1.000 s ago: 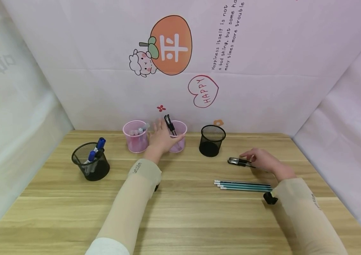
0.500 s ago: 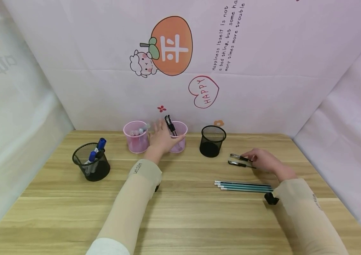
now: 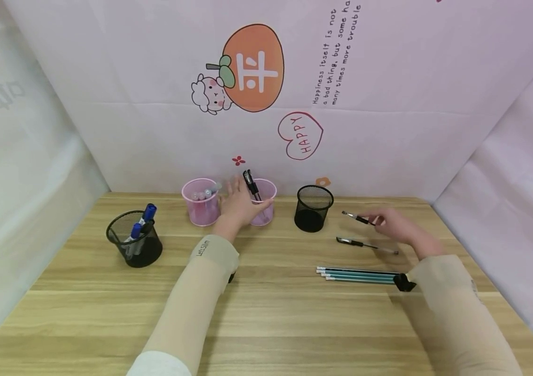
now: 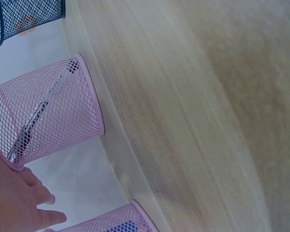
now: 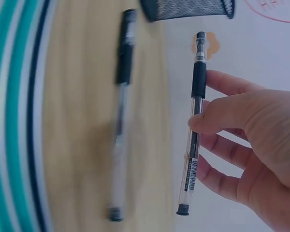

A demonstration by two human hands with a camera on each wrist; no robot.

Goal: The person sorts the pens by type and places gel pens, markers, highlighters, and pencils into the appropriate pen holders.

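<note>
The right hand (image 3: 393, 225), at the right of the head frame, pinches a clear-barrelled pen (image 5: 198, 87) between its thumb and fingers; in the right wrist view the pen stands nearly vertical, with its black cap end up and a barcode label low on the barrel. Below it in the head frame, 1 loose pen (image 3: 357, 242) lies on the wooden surface (image 3: 266, 324), and lower again is a row of green and black pencils (image 3: 360, 274) with white ends. The left hand (image 3: 238, 205), near the centre, has its fingers spread apart at the rim of a pink mesh cup (image 3: 268, 211), its thumb across the near side; a black pen (image 3: 250, 181) leans inside. Just left of that hand is a 2nd pink cup (image 3: 203, 213) containing several pens (image 3: 203, 195). A black mesh cup (image 3: 309, 219) stands right of centre, between the left hand and the held pen. At the left of the frame, another black cup (image 3: 139, 256) holds blue-capped markers (image 3: 149, 212).
</note>
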